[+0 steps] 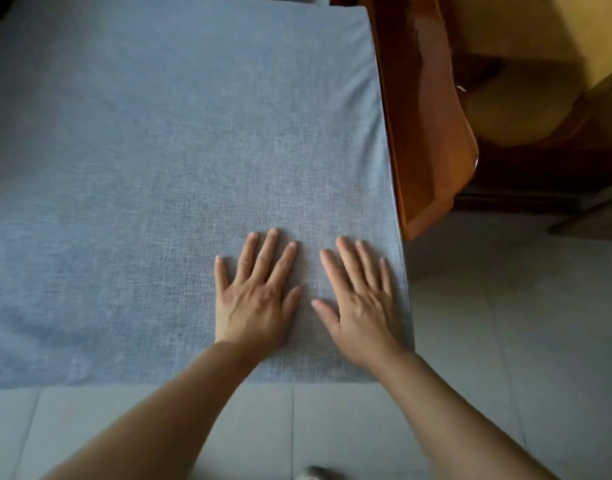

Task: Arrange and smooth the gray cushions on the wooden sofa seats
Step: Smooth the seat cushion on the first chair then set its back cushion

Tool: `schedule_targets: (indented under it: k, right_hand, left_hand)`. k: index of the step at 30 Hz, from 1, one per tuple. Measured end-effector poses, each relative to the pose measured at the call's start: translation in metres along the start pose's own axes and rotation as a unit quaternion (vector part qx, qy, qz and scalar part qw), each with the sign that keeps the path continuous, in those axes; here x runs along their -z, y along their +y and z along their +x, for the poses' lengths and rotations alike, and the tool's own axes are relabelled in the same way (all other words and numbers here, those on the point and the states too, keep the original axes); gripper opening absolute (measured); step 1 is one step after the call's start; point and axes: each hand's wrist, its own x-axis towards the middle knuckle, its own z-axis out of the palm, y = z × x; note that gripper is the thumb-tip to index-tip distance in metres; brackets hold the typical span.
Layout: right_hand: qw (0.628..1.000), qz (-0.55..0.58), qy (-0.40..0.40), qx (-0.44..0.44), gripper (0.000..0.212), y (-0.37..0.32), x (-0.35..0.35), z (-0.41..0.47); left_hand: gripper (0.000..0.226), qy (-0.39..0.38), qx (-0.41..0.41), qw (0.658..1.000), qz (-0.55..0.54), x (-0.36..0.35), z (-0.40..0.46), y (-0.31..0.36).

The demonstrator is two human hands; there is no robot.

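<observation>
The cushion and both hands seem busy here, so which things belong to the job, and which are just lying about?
Part of the job:
gray cushion
left hand, flat on it
right hand, flat on it
wooden armrest of the sofa, beside the cushion

Just there:
tiled floor

Gray woven cushion (pixel 180 140) (faintly bluish), glossy reddish-brown armrest (pixel 432 109).

no readable text, labels, brands, numbers or signs anywhere
</observation>
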Motion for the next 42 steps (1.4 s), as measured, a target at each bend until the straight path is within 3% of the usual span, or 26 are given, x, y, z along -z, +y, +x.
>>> schedule_targets:
  k: [4, 9, 13, 16, 18, 20, 22, 24, 27, 28, 30, 34, 37, 40, 42]
  right_hand:
    - [0.999, 0.022, -0.024, -0.015, 0.071, -0.013, 0.020, -0.017]
    - [0.996, 0.027, -0.081, 0.008, 0.095, -0.052, 0.014, -0.032]
    - [0.993, 0.018, -0.108, 0.049, 0.118, -0.097, 0.007, -0.035]
    - [0.993, -0.008, -0.102, 0.056, 0.125, -0.131, -0.002, -0.037]
    - [0.994, -0.023, -0.091, 0.047, 0.117, -0.151, -0.010, -0.037]
    - [0.998, -0.040, -0.036, 0.038, 0.089, -0.166, -0.015, -0.033]
    - [0.996, -0.061, 0.045, 0.036, 0.046, -0.178, -0.020, -0.029]
    - [0.994, -0.059, 0.082, 0.039, 0.028, -0.186, -0.022, -0.026]
    - [0.992, -0.054, 0.095, 0.068, 0.019, -0.190, -0.021, -0.027]
    - [0.991, -0.059, 0.090, 0.085, 0.015, -0.191, -0.021, -0.027]
    - [0.990, -0.066, 0.065, 0.105, 0.015, -0.194, -0.019, -0.027]
    - [0.998, -0.030, 0.015, 0.047, 0.025, -0.198, -0.009, -0.022]
    - [0.998, 0.001, -0.029, 0.054, 0.037, -0.199, 0.002, -0.022]
    - [0.992, 0.001, -0.112, 0.066, 0.023, -0.200, 0.013, -0.026]
    - [0.988, 0.016, -0.140, 0.071, 0.022, -0.201, 0.015, -0.034]
  left_hand:
    - [0.063, -0.040, -0.029, 0.999, 0.003, 0.018, -0.030, -0.021]
    - [0.074, -0.064, 0.000, 0.998, 0.017, 0.025, -0.088, -0.053]
    - [0.106, -0.069, -0.004, 0.997, 0.023, 0.032, -0.111, -0.078]
    - [0.118, -0.070, 0.000, 0.997, 0.033, 0.034, -0.115, -0.094]
    - [0.123, -0.066, -0.005, 0.996, 0.052, 0.031, -0.117, -0.105]
    - [0.120, -0.040, -0.011, 0.997, 0.058, 0.028, -0.116, -0.115]
    - [0.107, -0.001, -0.017, 0.998, 0.058, 0.027, -0.113, -0.124]
    - [0.079, 0.060, -0.033, 0.997, 0.046, 0.026, -0.108, -0.129]
    - [0.018, 0.118, -0.078, 0.990, 0.008, 0.027, -0.110, -0.129]
    - [0.012, 0.125, -0.089, 0.988, -0.002, 0.027, -0.112, -0.129]
    - [0.021, 0.116, -0.096, 0.989, -0.010, 0.026, -0.115, -0.129]
    - [0.027, 0.106, -0.095, 0.989, -0.024, 0.033, -0.113, -0.126]
    - [0.015, 0.073, -0.094, 0.993, -0.025, 0.045, -0.116, -0.122]
    - [0.032, 0.046, -0.074, 0.996, -0.008, 0.048, -0.122, -0.119]
    - [0.030, 0.004, -0.056, 0.998, 0.008, 0.050, -0.130, -0.113]
